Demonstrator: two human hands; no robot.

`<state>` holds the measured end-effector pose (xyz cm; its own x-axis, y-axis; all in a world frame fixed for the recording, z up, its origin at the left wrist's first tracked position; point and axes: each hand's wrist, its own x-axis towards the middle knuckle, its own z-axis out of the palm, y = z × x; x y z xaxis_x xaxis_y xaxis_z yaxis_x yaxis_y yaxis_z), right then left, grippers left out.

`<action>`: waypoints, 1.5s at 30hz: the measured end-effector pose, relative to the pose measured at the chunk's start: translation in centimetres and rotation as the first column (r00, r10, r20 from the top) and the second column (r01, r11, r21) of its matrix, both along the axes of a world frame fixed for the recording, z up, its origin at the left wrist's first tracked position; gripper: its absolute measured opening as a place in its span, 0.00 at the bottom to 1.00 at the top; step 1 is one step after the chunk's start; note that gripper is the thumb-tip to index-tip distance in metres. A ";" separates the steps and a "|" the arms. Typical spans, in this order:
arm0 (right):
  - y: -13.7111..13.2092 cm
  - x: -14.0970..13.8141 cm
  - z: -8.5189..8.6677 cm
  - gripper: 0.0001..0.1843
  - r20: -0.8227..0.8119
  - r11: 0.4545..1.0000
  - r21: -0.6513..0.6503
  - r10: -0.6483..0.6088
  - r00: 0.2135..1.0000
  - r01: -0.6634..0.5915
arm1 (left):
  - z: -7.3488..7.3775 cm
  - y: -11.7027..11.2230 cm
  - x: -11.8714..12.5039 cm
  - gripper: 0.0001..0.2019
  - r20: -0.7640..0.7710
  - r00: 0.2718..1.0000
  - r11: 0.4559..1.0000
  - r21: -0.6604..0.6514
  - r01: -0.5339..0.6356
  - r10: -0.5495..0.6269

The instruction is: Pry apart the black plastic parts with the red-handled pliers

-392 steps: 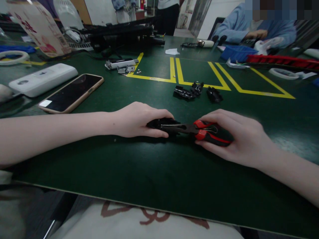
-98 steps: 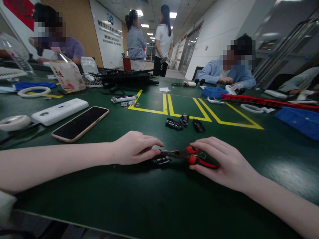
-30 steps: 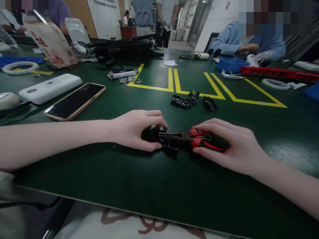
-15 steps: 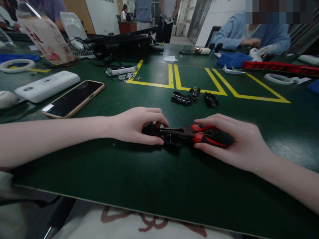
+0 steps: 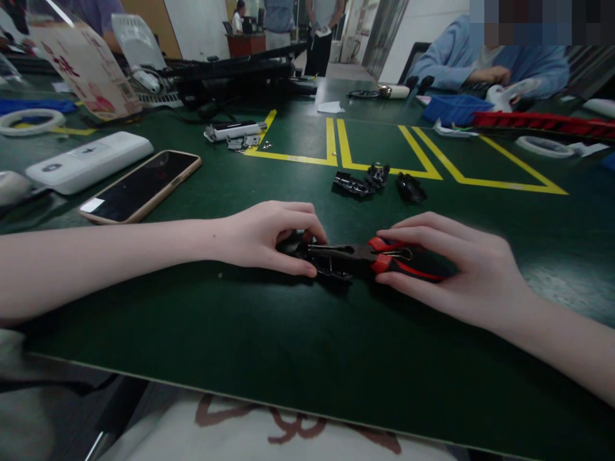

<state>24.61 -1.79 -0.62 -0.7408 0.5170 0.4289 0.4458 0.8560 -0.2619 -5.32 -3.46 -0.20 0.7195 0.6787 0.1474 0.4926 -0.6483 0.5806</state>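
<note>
Red-and-black pliers (image 5: 384, 258) lie low over the green table (image 5: 307, 346), jaws pointing left. My right hand (image 5: 456, 269) is closed round their handles. The jaws reach into a small black part (image 5: 327, 264) on the table. My left hand (image 5: 269, 237) is curled over that part, thumb and fingers pinching its left end. Most of the part is hidden under my fingers.
Three more small black parts (image 5: 375, 180) lie beyond, by the yellow floor-tape lines (image 5: 336, 144). A phone (image 5: 139, 186) and a white device (image 5: 89, 161) sit left. A co-worker in blue (image 5: 480, 61) sits at the far right, with blue bins (image 5: 454, 107) and a red strip (image 5: 542, 120).
Over the last second both hands stay on the part and the pliers; my left fingers have shifted slightly on the part. Earlier my head was raised and has tilted back down.
</note>
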 end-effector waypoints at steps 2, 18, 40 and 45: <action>0.0 0.0 0.0 0.17 0.004 1.000 0.011 -0.001 1.000 0.001 | -0.1 0.0 0.0 0.17 0.003 1.000 1.000 0.012 0.002 -0.002; 0.4 0.0 0.5 0.18 0.001 0.995 0.091 0.051 0.999 -0.051 | 0.0 0.0 0.0 0.16 0.016 0.999 0.999 0.025 0.045 -0.045; 0.2 0.0 0.8 0.15 -0.008 0.996 0.076 0.048 0.999 -0.048 | -0.3 0.1 0.2 0.17 0.015 0.999 0.998 0.046 0.035 -0.036; 0.0 0.1 0.7 0.14 -0.018 0.997 0.048 0.053 0.998 -0.052 | -0.1 -0.2 0.1 0.19 -0.035 0.999 0.993 0.118 0.022 -0.018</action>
<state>24.74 -1.77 0.04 -0.7576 0.4562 0.4669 0.3949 0.8898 -0.2285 -5.19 -3.63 -0.33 0.7384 0.6436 0.2014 0.4972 -0.7213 0.4822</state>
